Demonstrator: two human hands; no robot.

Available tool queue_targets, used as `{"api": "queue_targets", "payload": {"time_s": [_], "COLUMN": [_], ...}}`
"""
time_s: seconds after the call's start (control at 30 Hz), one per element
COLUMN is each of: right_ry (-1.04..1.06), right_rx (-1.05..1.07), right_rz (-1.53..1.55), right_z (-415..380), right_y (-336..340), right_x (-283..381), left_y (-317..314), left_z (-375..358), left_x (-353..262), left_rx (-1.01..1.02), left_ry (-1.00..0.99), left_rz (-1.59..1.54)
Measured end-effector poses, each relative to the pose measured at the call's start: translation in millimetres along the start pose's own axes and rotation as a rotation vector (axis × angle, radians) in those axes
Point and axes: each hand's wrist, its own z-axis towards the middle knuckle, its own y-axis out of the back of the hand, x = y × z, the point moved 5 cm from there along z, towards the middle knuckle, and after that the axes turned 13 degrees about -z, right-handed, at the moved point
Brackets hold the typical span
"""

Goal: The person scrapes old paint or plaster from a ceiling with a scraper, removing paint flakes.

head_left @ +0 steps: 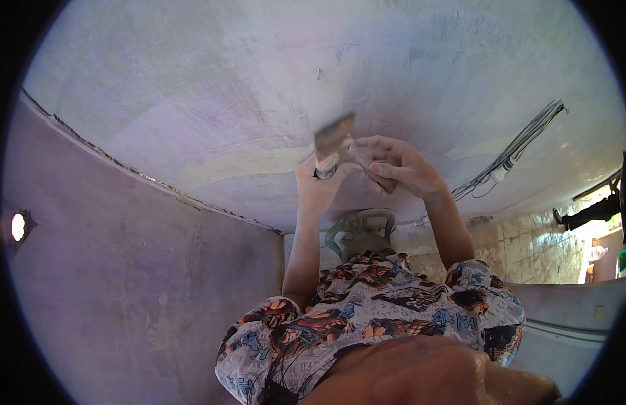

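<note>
My right hand [406, 169] is closed around the brown handle [384, 182] of what looks like a putty knife. Its broad, smeared blade [335, 133] points up and left, over my left hand [318, 187]. Those left fingers are wrapped round a short, pale, rounded piece [326, 166] with a dark end. What that piece is I cannot make out, and the blade overlaps it. Both hands are close together in front of the pale plastered wall [259, 94], and the fingers look dusty.
A green plastic chair [333, 241] is below my hands. Grey cables [529, 137] hang from the wall at right. A purplish wall [124, 270] meets it along a rough seam at left. At far right a person's dark-clothed leg [590, 213] shows near a bright opening.
</note>
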Motion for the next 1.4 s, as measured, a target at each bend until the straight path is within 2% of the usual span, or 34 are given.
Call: {"api": "queue_targets", "payload": {"time_s": [0.07,0.17,0.23,0.3,0.37,0.43,0.5,0.57,0.63,0.7,0.73,0.8,0.83,0.9,1.0,1.03,1.1,1.13,1.17,1.2,1.33,1.37,1.4], "right_ry": [0.026,0.092,0.129,0.451,0.432,0.423,0.240,0.234,0.227,0.367,0.370,0.382,0.383,0.474,0.517,0.514,0.533,0.534,0.664,0.795,0.890,0.976,1.061], "right_rx": [-0.058,-0.172,-0.233,-0.387,-0.405,-0.426,-0.265,-0.292,-0.317,-0.403,-0.408,-0.523,-0.527,-0.507,-0.500,-0.503,-0.602,-0.607,-0.748,-0.889,-1.069,-1.133,-1.195], "right_rz": [-0.072,-0.206,-0.267,-0.408,-0.355,-0.310,-0.231,-0.266,-0.304,-0.205,-0.210,-0.376,-0.379,-0.633,-0.807,-0.807,-0.949,-0.951,-0.998,-1.044,-1.109,-1.213,-1.318], "right_z": [-0.3,-1.8,2.2,2.5,-0.2,-4.2,-7.2,-9.0,-6.7,-5.0,-4.3,-5.8,-6.4,-9.8,-10.8,-10.1,-7.8,-2.0,-0.2,0.1,24.7,30.4,34.7], "right_y": [2.2,0.1,-6.3,-8.6,-11.8,-10.0,-10.1,-6.8,-7.3,-9.8,-9.6,-7.1,-6.1,-11.9,-9.6,-6.9,-0.1,5.8,12.6,19.2,44.4,45.5,45.2], "right_x": [-1.4,4.3,3.1,7.7,5.6,9.3,4.6,0.4,-1.9,1.3,-2.0,-4.4,-2.5,9.9,20.3,24.4,38.9,47.8,64.1,79.6,122.7,132.8,138.7], "left_y": [10.3,4.1,-0.8,-5.1,-6.3,-3.8,-1.2,-1.6,-1.2,-1.5,-2.9,-4.0,-3.6,-5.5,-7.4,-0.9,5.2,8.0,12.2,16.3,23.2,19.7,16.0], "left_z": [-3.7,-4.7,-1.7,-0.5,-1.6,-3.4,-4.9,-4.4,-3.2,-3.8,-3.4,-1.9,-0.7,1.7,4.6,5.8,12.0,19.6,26.6,35.2,68.3,75.1,80.8], "left_x": [2.8,-1.0,-9.1,-16.9,-16.7,-17.5,-18.8,-15.3,-9.8,-7.7,-6.2,-4.7,-4.0,-4.2,-7.1,-3.1,-1.0,-5.6,-9.9,-9.0,-17.0,-21.7,-24.0], "left_rx": [-0.172,-0.207,-0.174,-0.144,-0.155,-0.126,-0.088,-0.068,-0.061,-0.056,-0.042,-0.025,-0.019,-0.008,0.005,-0.020,-0.040,-0.112,-0.182,-0.176,-0.077,-0.037,-0.066], "left_ry": [-0.016,0.055,-0.011,-0.074,0.000,-0.013,-0.025,0.034,-0.002,-0.030,-0.015,-0.001,0.009,0.023,0.034,0.051,0.068,-0.034,-0.135,-0.134,-0.270,-0.306,-0.285], "left_rz": [0.212,0.087,0.107,0.127,0.128,0.148,0.161,0.081,0.030,-0.016,-0.017,-0.020,0.005,0.027,-0.040,0.043,0.127,0.049,-0.031,-0.034,-0.150,-0.230,-0.165]}}
